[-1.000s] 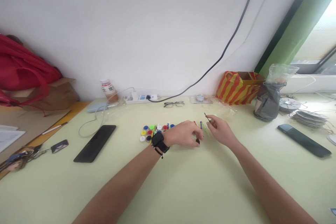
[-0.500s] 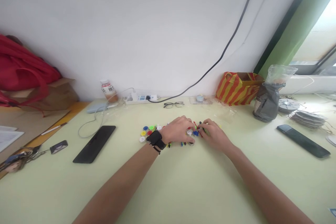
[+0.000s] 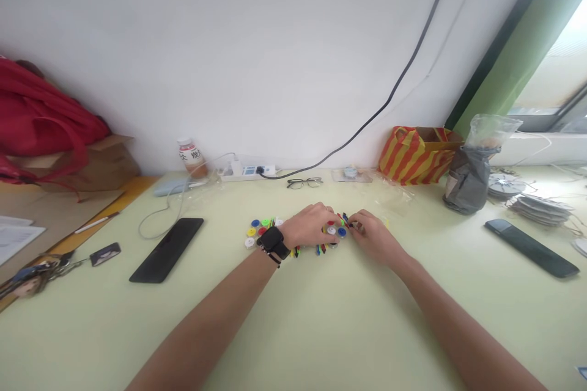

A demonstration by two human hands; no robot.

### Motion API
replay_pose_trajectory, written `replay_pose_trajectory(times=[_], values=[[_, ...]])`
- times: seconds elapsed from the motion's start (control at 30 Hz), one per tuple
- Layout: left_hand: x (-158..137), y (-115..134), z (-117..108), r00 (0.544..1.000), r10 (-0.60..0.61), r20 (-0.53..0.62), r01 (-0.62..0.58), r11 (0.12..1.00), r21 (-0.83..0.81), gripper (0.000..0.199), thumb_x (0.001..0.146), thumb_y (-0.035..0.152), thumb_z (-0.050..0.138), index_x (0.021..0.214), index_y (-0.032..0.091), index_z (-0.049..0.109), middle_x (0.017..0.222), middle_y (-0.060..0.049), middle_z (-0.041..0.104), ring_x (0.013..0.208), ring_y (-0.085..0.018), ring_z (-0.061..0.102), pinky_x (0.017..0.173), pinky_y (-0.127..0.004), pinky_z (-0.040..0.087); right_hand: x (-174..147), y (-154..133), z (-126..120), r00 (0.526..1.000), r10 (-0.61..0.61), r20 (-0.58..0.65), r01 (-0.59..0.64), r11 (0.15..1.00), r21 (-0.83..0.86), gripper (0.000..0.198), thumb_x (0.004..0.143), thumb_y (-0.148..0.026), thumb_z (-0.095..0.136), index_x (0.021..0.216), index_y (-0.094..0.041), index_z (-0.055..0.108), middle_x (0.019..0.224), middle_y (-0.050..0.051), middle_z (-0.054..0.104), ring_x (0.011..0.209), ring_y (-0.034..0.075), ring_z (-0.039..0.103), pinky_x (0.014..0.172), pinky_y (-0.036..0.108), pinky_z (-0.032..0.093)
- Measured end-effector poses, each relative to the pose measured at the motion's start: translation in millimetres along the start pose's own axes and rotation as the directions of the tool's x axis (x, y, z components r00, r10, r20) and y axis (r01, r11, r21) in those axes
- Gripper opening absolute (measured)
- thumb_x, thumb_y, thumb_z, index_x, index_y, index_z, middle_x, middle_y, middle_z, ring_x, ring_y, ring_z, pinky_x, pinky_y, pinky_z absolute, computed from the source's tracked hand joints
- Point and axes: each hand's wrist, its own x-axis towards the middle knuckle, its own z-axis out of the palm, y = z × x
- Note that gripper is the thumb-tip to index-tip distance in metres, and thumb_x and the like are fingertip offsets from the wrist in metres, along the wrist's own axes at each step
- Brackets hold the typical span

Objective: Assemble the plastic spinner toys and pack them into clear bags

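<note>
My left hand (image 3: 312, 226), with a dark watch on the wrist, arches over a cluster of small coloured round pieces; thumb and index finger curve around a white round piece (image 3: 331, 230) and a red one. Just right of these is a blue round piece (image 3: 342, 232). Small coloured arrow-shaped pieces (image 3: 321, 250) stick out below the hand, and others show near the index fingertip. My right hand (image 3: 369, 232) pinches a small dark piece at the cluster's right end; its shape is mostly hidden. More round pieces (image 3: 251, 232) in yellow, blue, green and white show left of the watch.
Glasses (image 3: 305, 183) and a power strip (image 3: 247, 172) lie near the wall. Black phone-like slabs lie at left (image 3: 167, 250) and right (image 3: 532, 247). A bottle (image 3: 191, 157), striped bag (image 3: 417, 156), grey pouch (image 3: 466, 180) and keys (image 3: 50, 272) surround the work area.
My right fingers have drawn closer together in a pinch by the cluster's right end. The blue round piece shows more fully now. My left hand stays nearly in place.
</note>
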Motion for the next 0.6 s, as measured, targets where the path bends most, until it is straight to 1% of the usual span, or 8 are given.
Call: replay_pose_trajectory(times=[0.1,0.17,0.2,0.23,0.3,0.4,0.5,0.6], values=[[0,1,2,1.000,0.025,0.001,-0.025,1.000,0.015,0.035,0.090,0.039,0.072,0.124,0.031,0.072,0.131,-0.005,0.069,0.121,-0.029,0.060,0.102,-0.038,0.046,1,8,-17,0.998,0.030,-0.061,-0.034,0.998,-0.058,0.016,0.091,-0.024,0.054,0.101,-0.023,0.067,0.107,0.008,0.070,0.090,0.023,0.067,0.076,0.034,0.052],[0,2,4,0.999,0.041,0.014,-0.041,0.998,0.038,0.036,0.093,0.041,0.068,0.127,0.032,0.071,0.138,-0.005,0.066,0.125,-0.030,0.058,0.106,-0.041,0.043,2,20,-35,0.992,0.047,-0.120,-0.059,0.994,-0.097,0.020,0.088,-0.020,0.053,0.100,-0.023,0.069,0.104,0.007,0.073,0.089,0.023,0.068,0.077,0.035,0.051],[0,2,5,0.999,0.039,0.021,-0.040,0.998,0.052,0.036,0.094,0.042,0.067,0.128,0.031,0.071,0.140,-0.006,0.065,0.127,-0.030,0.058,0.107,-0.042,0.043,2,27,-45,0.992,0.045,-0.121,-0.056,0.994,-0.093,0.024,0.085,-0.017,0.053,0.100,-0.023,0.070,0.103,0.007,0.074,0.088,0.023,0.068,0.078,0.035,0.051],[0,1,6,0.999,0.033,0.027,-0.035,0.997,0.064,0.035,0.094,0.044,0.066,0.127,0.031,0.072,0.140,-0.007,0.066,0.128,-0.031,0.057,0.107,-0.043,0.043,2,35,-54,0.995,0.033,-0.089,-0.039,0.997,-0.072,0.027,0.082,-0.015,0.052,0.100,-0.023,0.071,0.103,0.006,0.075,0.088,0.022,0.068,0.078,0.034,0.052],[0,1,8,0.999,0.021,0.028,-0.023,0.997,0.077,0.035,0.095,0.045,0.066,0.126,0.030,0.073,0.138,-0.008,0.067,0.128,-0.031,0.057,0.107,-0.043,0.043,0,47,-69,0.999,0.029,0.034,-0.027,0.999,-0.045,0.031,0.077,-0.014,0.052,0.098,-0.024,0.074,0.103,0.005,0.076,0.089,0.022,0.068,0.076,0.032,0.052],[0,1,6,0.999,0.032,-0.001,-0.032,0.997,0.073,0.034,0.095,0.042,0.066,0.127,0.030,0.072,0.135,-0.007,0.068,0.124,-0.030,0.059,0.107,-0.041,0.043,-4,58,-77,0.977,0.098,0.188,-0.083,0.993,-0.087,0.030,0.075,-0.015,0.055,0.093,-0.025,0.076,0.092,0.004,0.075,0.085,0.022,0.068,0.073,0.030,0.052],[1,2,0,0.997,0.039,-0.062,-0.035,0.998,0.061,0.035,0.097,0.039,0.063,0.130,0.028,0.069,0.131,-0.007,0.070,0.122,-0.029,0.060,0.104,-0.040,0.044,-6,58,-76,0.959,0.152,0.240,-0.125,0.984,-0.127,0.026,0.075,-0.017,0.057,0.090,-0.024,0.077,0.085,0.004,0.074,0.079,0.021,0.066,0.070,0.030,0.051],[1,5,-7,0.993,0.037,-0.111,-0.032,0.998,0.045,0.034,0.099,0.035,0.060,0.131,0.027,0.068,0.129,-0.007,0.070,0.120,-0.028,0.060,0.101,-0.038,0.046,-7,52,-74,0.956,0.141,0.257,-0.120,0.988,-0.095,0.022,0.079,-0.023,0.059,0.092,-0.023,0.077,0.086,0.005,0.074,0.079,0.021,0.067,0.069,0.029,0.051]])
